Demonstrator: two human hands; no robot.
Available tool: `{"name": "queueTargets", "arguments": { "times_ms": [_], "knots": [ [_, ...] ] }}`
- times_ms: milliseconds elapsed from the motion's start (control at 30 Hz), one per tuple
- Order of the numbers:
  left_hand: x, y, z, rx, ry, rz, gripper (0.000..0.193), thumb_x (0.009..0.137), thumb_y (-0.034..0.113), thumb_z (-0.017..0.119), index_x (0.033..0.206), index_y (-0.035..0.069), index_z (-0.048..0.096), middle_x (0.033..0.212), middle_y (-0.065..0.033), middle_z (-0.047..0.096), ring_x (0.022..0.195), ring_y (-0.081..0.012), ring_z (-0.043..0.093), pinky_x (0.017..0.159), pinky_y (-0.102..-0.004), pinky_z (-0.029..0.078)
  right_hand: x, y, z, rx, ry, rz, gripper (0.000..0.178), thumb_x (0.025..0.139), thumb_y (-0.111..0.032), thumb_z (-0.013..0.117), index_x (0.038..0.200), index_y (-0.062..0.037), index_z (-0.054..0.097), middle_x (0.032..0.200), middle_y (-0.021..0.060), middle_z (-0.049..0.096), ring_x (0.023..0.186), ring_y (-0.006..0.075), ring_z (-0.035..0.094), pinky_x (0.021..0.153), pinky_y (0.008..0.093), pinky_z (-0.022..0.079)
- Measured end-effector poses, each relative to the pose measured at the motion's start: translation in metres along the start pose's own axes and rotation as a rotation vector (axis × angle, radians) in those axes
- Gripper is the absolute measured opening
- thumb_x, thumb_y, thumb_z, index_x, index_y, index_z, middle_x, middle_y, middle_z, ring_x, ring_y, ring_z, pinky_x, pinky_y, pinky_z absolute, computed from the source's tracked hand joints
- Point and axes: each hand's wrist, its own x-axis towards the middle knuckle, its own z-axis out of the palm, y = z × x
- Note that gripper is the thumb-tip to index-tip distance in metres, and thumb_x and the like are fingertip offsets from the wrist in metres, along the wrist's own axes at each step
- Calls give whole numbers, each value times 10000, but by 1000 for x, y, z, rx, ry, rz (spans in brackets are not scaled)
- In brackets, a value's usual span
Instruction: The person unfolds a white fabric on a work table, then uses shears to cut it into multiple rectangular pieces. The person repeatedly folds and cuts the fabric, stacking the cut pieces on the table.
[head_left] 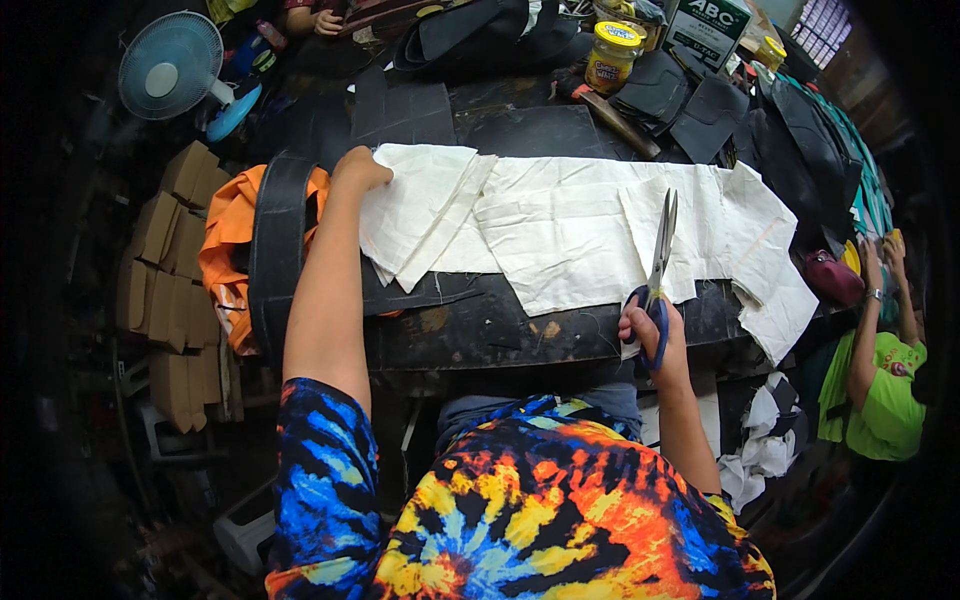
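White cloth lies in layers — creased, uneven-edged.

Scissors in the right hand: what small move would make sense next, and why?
Probably the left hand should smooth the white cloth at its left end before the scissors cut anything. The cloth lies creased in overlapping layers, that hand is at its far left corner, and the right hand holds the scissors with their blades looking nearly closed.
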Motion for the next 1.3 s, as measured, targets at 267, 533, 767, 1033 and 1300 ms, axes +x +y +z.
{"name": "queueTargets", "arguments": {
  "times_ms": [267,533,767,1033,1300],
  "knots": [
    [-61,0,-59,-140,248,595,424,794,53,659,1204,-36,599,1131,-201,674,1058,-314,653,942,-369,489,-1,0,-2,-3,-2,13,207,944,-178,655,991,-3,555,832,55,607,738,101,593,690,235,506],
    [-96,-14,-100,-970,-195,697,351,897,46,615,1242,-7,581,1073,-43,675,916,-95,635,828,-247,512,-1,-3,1,-15,6,18,191,944,-172,631,985,-1,555,830,56,611,724,96,588,696,226,490],
    [-21,-18,4,-297,35,417,535,771,129,763,1255,-19,590,1113,-131,684,997,-217,654,914,-303,492,-3,-2,0,-20,-2,12,201,945,-176,645,993,1,561,833,56,613,732,99,596,693,224,498],
    [-21,-3,13,-166,49,183,741,646,269,838,1275,-37,593,1242,-241,635,1111,-336,643,980,-366,479,-6,-7,-9,3,-94,127,208,941,-191,650,1000,-8,567,830,53,616,734,111,600,692,245,502],
    [-35,-8,4,-322,89,361,585,635,192,812,1152,-32,654,1100,-226,688,1023,-325,671,931,-361,495,-31,-32,-42,0,-391,278,280,877,-265,721,935,-22,594,816,58,628,721,120,606,681,254,507]
  ]
}}
